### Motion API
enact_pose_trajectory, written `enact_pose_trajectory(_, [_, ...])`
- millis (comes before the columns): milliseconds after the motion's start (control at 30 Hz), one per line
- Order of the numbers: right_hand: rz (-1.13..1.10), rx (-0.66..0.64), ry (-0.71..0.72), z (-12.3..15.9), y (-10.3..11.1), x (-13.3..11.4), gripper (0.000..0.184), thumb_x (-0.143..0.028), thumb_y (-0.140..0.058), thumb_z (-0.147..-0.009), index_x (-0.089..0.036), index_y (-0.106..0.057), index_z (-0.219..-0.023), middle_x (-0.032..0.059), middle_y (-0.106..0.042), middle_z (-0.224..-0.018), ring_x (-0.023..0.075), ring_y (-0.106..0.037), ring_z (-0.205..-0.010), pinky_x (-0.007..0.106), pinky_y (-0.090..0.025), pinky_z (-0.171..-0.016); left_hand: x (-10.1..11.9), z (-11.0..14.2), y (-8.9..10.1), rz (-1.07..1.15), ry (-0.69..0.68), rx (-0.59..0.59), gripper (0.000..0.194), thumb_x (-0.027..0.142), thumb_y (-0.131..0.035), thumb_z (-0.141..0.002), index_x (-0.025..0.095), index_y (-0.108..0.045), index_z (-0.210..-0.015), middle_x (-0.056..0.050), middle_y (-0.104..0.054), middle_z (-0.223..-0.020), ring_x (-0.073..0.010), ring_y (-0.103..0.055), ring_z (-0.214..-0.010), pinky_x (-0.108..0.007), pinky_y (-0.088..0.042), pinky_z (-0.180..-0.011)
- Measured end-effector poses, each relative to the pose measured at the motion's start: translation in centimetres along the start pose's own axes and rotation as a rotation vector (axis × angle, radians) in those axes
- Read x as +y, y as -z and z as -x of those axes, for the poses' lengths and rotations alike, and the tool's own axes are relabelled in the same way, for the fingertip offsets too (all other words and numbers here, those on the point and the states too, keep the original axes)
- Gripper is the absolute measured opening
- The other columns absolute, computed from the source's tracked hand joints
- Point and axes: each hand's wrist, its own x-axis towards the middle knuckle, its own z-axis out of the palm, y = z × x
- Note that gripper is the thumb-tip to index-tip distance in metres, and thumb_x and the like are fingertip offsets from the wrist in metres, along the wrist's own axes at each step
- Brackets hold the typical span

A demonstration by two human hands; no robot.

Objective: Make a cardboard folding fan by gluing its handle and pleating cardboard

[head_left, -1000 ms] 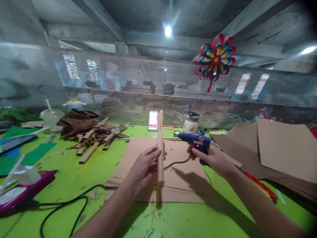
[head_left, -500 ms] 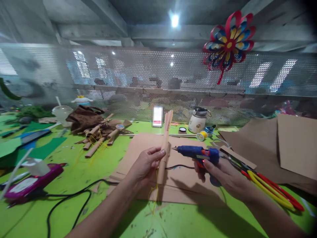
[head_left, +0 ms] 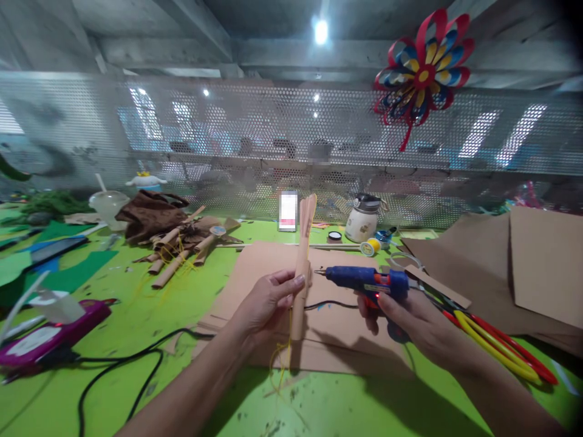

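Note:
My left hand [head_left: 268,303] grips a rolled brown paper tube [head_left: 302,261], held upright above a stack of brown card sheets [head_left: 255,273]. Yellow threads [head_left: 281,358] hang from the tube's lower end. My right hand [head_left: 410,318] is wrapped round the grip of a blue hot glue gun [head_left: 364,280]. Its nozzle points left and stops just right of the tube, a small gap apart. The gun's black cord [head_left: 328,304] runs across the card under the tube.
A pile of finished paper tubes [head_left: 182,252] and brown cloth [head_left: 148,215] lies at back left. A white jar [head_left: 362,226], yellow thread spool [head_left: 370,247], phone [head_left: 288,211], large card sheets [head_left: 542,267], red and yellow scissors [head_left: 496,346], a pink device [head_left: 50,334], a perforated metal screen [head_left: 273,152] behind.
My right hand lifted the glue gun off the table, turned its nozzle left and brought it close to the tube. The tube tilted slightly. The view shifted left.

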Motion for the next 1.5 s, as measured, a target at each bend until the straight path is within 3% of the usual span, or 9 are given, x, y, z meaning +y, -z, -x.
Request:
enact_pose_trajectory(300, [0.009,-0.004,-0.013,0.1,0.0,-0.3,0.038,-0.051,-0.043,-0.092,-0.017,-0.061,-0.096,0.0084,-0.062,-0.081,0.0180,-0.057,-0.071,0.031,-0.042,-0.062,-0.5,-0.3,0.6,-0.027,-0.004,-0.060,0.014,0.018,-0.078,-0.068,0.011,-0.071,-0.078,0.001,-0.060,-0.066,-0.0021,-0.043,-0.051,-0.014,-0.032,-0.048])
enact_pose_trajectory(500, [0.025,-0.016,-0.016,0.2,0.0,-0.7,0.038,-0.049,-0.042,-0.094,-0.015,-0.058,-0.098,0.0073,-0.060,-0.082,0.0159,-0.055,-0.071,0.029,-0.040,-0.062,-0.4,-0.2,0.5,0.019,0.025,-0.073,0.018,0.018,-0.081,-0.064,0.012,-0.071,-0.079,0.000,-0.064,-0.073,-0.0030,-0.050,-0.056,-0.013,-0.037,-0.049])
enact_pose_trajectory(833, [0.153,0.035,-0.022,0.1,-0.5,-1.4,0.043,-0.053,-0.039,-0.093,-0.015,-0.056,-0.083,0.0041,-0.054,-0.073,0.0130,-0.049,-0.064,0.027,-0.037,-0.057,-0.2,0.1,0.4,0.052,0.046,-0.097,0.013,0.014,-0.079,-0.067,0.013,-0.071,-0.078,0.000,-0.065,-0.066,-0.0038,-0.054,-0.052,-0.012,-0.040,-0.046])
enact_pose_trajectory(1500, [0.330,0.076,-0.034,0.1,-0.8,-1.1,0.048,-0.059,-0.034,-0.091,-0.018,-0.048,-0.070,0.0030,-0.050,-0.066,0.0147,-0.046,-0.062,0.029,-0.036,-0.057,-0.6,-0.1,0.5,0.026,0.011,-0.069,0.013,0.014,-0.079,-0.065,0.013,-0.073,-0.077,-0.003,-0.069,-0.074,-0.0064,-0.060,-0.066,-0.012,-0.044,-0.059])
